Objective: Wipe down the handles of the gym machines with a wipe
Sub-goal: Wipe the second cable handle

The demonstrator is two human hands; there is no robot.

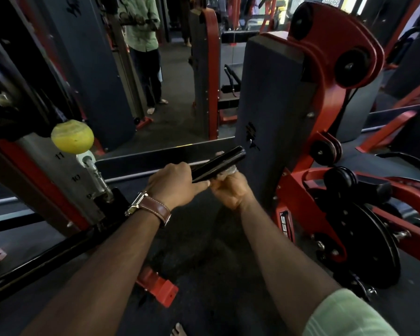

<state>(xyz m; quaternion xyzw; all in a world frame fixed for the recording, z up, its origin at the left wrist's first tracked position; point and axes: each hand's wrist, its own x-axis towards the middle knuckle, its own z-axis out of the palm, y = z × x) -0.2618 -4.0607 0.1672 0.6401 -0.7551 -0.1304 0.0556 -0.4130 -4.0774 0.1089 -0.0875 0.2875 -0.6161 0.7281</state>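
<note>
While my left hand point(174, 181) grips the near end of the glossy black cylindrical machine handle point(218, 163), my right hand point(230, 190) clamps a crumpled whitish wipe point(226, 172) against its underside. My fingers hide most of the wipe, and the handle's attachment cannot be made out. A brown leather-strapped wristwatch point(148, 207) sits on my left wrist beside the red steel machine frame point(325, 98).

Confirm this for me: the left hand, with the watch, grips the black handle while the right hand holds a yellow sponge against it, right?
Not quite. The right hand holds a white wipe, not a yellow sponge, against the handle. The left hand, with the watch, does grip it. The head view shows this.
</note>
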